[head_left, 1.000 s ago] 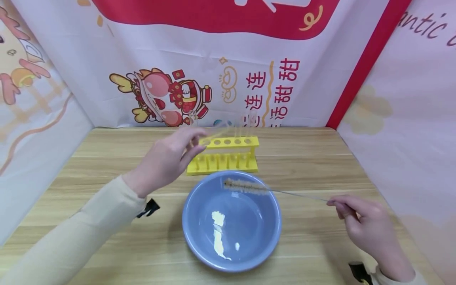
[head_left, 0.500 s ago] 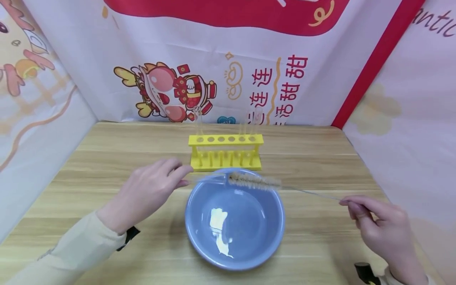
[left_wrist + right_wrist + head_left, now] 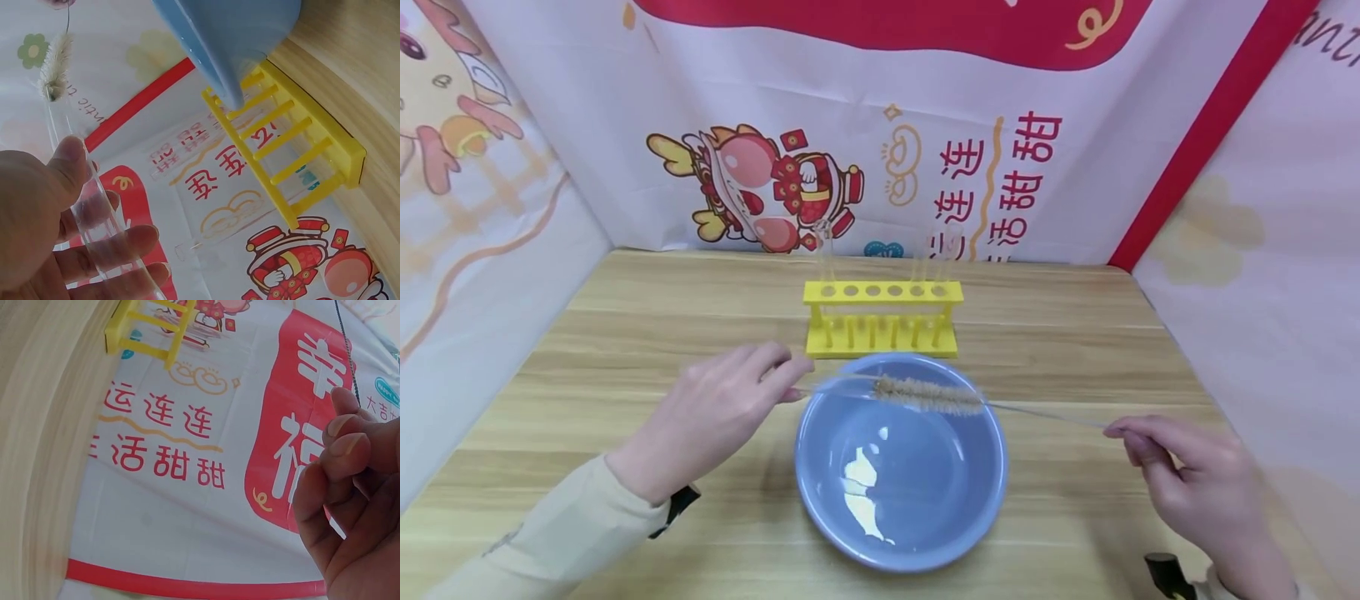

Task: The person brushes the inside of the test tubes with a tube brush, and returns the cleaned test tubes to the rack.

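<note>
My left hand [image 3: 715, 417] grips a clear test tube [image 3: 842, 387] near its closed end, the mouth pointing right. In the left wrist view the thumb and fingers wrap the tube [image 3: 94, 206]. My right hand [image 3: 1198, 487] pinches the thin wire handle [image 3: 1045, 415] of a test tube brush [image 3: 932, 397] between thumb and fingertips. The pale bristles lie in line with the tube, the brush tip right at its mouth. Both are held above a blue basin [image 3: 808, 500]. In the right wrist view the twisted wire [image 3: 348, 350] rises from the fingertips.
Behind the basin stands a yellow test tube rack [image 3: 883, 297]. One clear tube [image 3: 826, 254] is in its left end and two more are at its right end. Printed cloth walls [image 3: 880, 83] enclose the wooden table [image 3: 1045, 333] at the back and sides.
My left hand has brought the test tube from over the rack down to the basin's left rim. The tube's mouth has met the brush tip. My right hand has moved only slightly.
</note>
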A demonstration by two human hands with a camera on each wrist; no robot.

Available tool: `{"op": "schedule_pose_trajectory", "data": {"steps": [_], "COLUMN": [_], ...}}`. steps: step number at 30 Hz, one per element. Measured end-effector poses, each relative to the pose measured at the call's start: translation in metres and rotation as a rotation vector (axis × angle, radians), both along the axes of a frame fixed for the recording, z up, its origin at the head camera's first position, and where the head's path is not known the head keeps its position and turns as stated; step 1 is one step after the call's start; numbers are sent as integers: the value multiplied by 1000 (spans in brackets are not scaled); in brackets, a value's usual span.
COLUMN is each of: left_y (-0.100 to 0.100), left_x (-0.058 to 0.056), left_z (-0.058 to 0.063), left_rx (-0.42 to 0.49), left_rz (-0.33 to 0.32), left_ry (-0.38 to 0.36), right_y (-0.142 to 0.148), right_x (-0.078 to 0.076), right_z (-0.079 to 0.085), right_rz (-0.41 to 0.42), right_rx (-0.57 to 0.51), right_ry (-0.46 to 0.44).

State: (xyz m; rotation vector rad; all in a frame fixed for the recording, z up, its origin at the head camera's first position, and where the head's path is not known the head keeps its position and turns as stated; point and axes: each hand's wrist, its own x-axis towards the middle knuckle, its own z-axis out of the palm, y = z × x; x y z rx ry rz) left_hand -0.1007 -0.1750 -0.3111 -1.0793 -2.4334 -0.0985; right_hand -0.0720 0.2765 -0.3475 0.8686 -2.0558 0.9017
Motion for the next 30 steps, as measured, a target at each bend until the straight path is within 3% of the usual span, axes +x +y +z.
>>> {"op": "schedule_pose_trajectory", "data": {"steps": [10, 20, 30], "left_y": [2, 5, 8], "left_x": [5, 10, 18], "left_z": [-9, -15, -18], "left_rx": [-111, -98, -79], "left_rz": [-7, -14, -14], "left_ry": [-32, -32, -6], "right_y": [-21, -29, -42], "right_x": [1, -3, -1], "right_z": [-2, -15, -14], "right_rz": [13, 21, 47], "right_rx": [104, 166, 200], "right_ry": [47, 121, 181]}}
